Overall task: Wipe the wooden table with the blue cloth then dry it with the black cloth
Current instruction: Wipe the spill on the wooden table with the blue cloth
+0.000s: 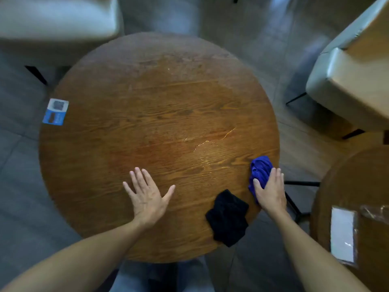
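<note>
The round wooden table (147, 114) fills the middle of the view, with wet streaks shining right of its centre. My right hand (270, 191) presses down on the bunched blue cloth (260, 168) at the table's right edge. The black cloth (228, 218) lies crumpled near the front right rim, just left of my right wrist and partly over the edge. My left hand (147, 194) rests flat on the wood with fingers spread, left of the black cloth, holding nothing.
A blue and white card (55, 111) sits at the table's left edge. Pale upholstered chairs stand at the top left (56, 17) and right (353, 85). A second wooden table (370, 186) at the lower right carries a white packet in plastic (343, 234).
</note>
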